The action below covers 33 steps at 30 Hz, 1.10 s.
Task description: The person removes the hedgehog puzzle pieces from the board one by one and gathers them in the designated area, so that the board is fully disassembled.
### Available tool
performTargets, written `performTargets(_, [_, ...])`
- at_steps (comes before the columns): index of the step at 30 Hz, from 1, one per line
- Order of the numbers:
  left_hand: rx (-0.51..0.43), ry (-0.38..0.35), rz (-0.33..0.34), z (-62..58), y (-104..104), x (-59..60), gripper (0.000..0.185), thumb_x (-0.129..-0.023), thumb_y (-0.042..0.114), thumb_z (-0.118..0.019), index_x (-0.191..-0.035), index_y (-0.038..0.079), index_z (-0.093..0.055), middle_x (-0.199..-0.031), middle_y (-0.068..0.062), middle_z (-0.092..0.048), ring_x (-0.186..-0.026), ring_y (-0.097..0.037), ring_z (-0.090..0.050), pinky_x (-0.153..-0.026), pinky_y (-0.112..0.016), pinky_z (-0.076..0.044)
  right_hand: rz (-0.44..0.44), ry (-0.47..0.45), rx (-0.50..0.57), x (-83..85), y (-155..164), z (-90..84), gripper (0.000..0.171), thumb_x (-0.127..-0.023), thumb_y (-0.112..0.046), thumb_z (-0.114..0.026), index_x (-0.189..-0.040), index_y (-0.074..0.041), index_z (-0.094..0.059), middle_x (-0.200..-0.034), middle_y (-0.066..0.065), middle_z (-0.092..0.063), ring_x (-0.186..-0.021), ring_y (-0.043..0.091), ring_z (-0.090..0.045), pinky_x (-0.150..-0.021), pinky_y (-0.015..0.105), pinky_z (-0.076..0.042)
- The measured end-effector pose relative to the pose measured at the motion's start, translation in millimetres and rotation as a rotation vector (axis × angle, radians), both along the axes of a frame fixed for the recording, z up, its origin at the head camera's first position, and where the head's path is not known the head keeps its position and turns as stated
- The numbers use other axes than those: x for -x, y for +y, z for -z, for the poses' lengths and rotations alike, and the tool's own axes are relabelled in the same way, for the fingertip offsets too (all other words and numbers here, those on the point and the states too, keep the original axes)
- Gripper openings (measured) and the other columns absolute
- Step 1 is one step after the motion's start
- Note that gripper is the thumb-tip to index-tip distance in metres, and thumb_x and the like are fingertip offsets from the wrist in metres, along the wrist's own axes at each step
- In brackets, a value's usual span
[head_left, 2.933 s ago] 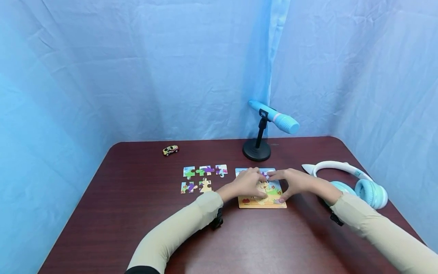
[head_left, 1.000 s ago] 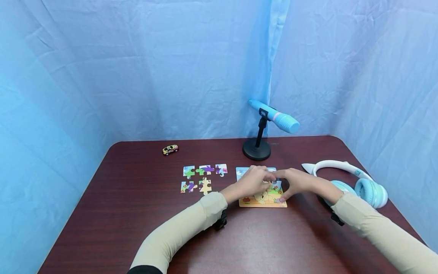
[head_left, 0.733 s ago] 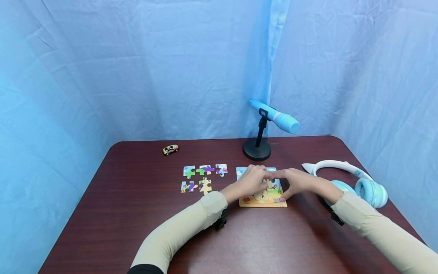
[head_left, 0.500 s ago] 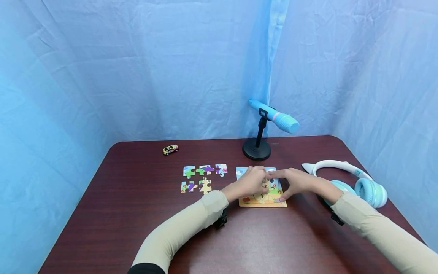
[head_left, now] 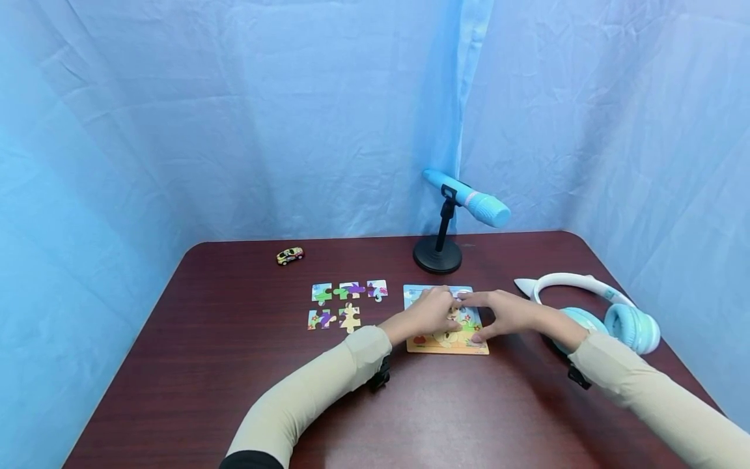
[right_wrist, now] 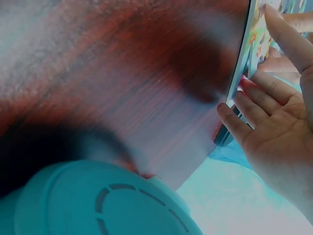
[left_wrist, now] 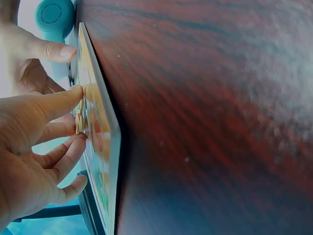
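Observation:
A puzzle board (head_left: 448,345) with a cartoon picture and an orange lower border lies on the table under both hands. My left hand (head_left: 430,311) is over its middle; in the left wrist view its thumb and fingers pinch a puzzle piece (left_wrist: 79,120), which sits slightly raised at the board's surface. My right hand (head_left: 507,314) spreads over the board's right side. Its thumb touches the lower right part, and the other fingers (right_wrist: 259,103) extend along the far right edge, close to the left hand's fingertips. The hands hide much of the picture.
Several loose puzzle pieces (head_left: 349,317) lie in two rows left of the board. A toy car (head_left: 290,256) is behind them. At the back stands a blue microphone (head_left: 487,208) on a black stand (head_left: 437,255). White and mint headphones (head_left: 629,327) lie beside the right forearm.
Since the earliest frame, the left hand has shifted slightly right over the board, and its fingers have moved a little down and left lately. The right hand stays nearly in place.

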<state>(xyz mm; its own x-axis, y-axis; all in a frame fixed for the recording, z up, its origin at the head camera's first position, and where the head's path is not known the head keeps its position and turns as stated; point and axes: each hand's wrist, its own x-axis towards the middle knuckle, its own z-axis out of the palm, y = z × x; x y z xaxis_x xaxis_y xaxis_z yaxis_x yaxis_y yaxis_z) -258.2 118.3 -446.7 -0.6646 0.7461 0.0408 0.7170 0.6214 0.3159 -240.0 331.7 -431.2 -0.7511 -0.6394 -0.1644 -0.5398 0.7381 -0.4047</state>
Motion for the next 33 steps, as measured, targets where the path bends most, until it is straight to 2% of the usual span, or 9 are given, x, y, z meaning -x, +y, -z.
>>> performTargets(6, [-0.037,-0.032,-0.010,0.2,-2.7,0.2,0.044,-0.090,0.033,-0.079,-0.128,0.012,-0.073,-0.100,-0.002,-0.068,-0.079,-0.007,-0.053,-0.063,-0.018,-0.040,0.015,0.015,0.013,-1.3,-2.4,0.6,0.075,-0.081,-0.039,-0.085,-0.143,-0.005,-0.059,-0.149,0.021,-0.054,-0.133,0.041,-0.056,-0.102,0.057,-0.049])
performTargets(9, [-0.048,-0.020,-0.004,-1.8,-3.5,0.3,0.042,-0.088,0.031,-0.081,-0.125,0.013,-0.074,-0.099,-0.001,-0.068,-0.083,-0.007,-0.055,-0.066,-0.017,-0.043,0.020,0.026,0.009,-0.4,-3.5,0.7,0.077,-0.080,-0.038,-0.086,-0.143,-0.004,-0.059,-0.148,0.021,-0.056,-0.132,0.041,-0.057,-0.102,0.056,-0.049])
performTargets(15, [-0.032,0.024,0.025,-7.1,-3.5,1.0,0.036,-0.086,0.028,-0.083,-0.118,0.012,-0.078,-0.101,0.000,-0.071,-0.095,-0.011,-0.061,-0.085,-0.027,-0.049,0.019,0.035,-0.007,2.3,-4.4,0.8,0.078,-0.079,-0.039,-0.087,-0.143,-0.003,-0.059,-0.146,0.020,-0.058,-0.130,0.039,-0.058,-0.100,0.054,-0.051])
performTargets(18, [-0.009,0.043,0.023,-7.0,-2.5,1.4,0.037,-0.085,0.029,-0.083,-0.118,0.013,-0.078,-0.101,0.001,-0.071,-0.096,-0.011,-0.061,-0.092,-0.032,-0.049,0.028,0.024,-0.016,3.6,-4.5,0.9,0.079,-0.079,-0.039,-0.087,-0.143,-0.003,-0.058,-0.145,0.020,-0.058,-0.131,0.038,-0.058,-0.100,0.052,-0.052])
performTargets(26, [-0.001,0.059,0.019,-4.8,-6.2,1.9,0.037,-0.082,0.028,-0.084,-0.116,0.016,-0.079,-0.097,0.005,-0.070,-0.091,-0.008,-0.058,-0.090,-0.033,-0.046,0.027,0.010,-0.018,4.8,-4.2,3.8,0.080,-0.079,-0.040,-0.087,-0.144,-0.003,-0.058,-0.146,0.018,-0.058,-0.132,0.038,-0.057,-0.101,0.054,-0.051])
performTargets(29, [0.017,0.080,0.011,-5.5,-12.9,1.8,0.041,-0.082,0.032,-0.084,-0.119,0.018,-0.078,-0.100,0.006,-0.070,-0.094,-0.008,-0.058,-0.088,-0.032,-0.044,0.044,0.003,-0.031,3.1,-5.2,1.9,0.080,-0.079,-0.041,-0.086,-0.143,-0.002,-0.058,-0.148,0.020,-0.056,-0.133,0.040,-0.056,-0.102,0.055,-0.050])
performTargets(33, [0.015,0.095,-0.005,-7.6,-29.3,0.3,0.043,-0.084,0.035,-0.081,-0.124,0.021,-0.075,-0.108,0.006,-0.068,-0.100,-0.010,-0.057,-0.095,-0.033,-0.043,0.057,0.000,-0.049,1.2,-5.8,-0.4,0.077,-0.080,-0.041,-0.086,-0.140,0.000,-0.061,-0.148,0.023,-0.055,-0.133,0.043,-0.055,-0.103,0.057,-0.049])
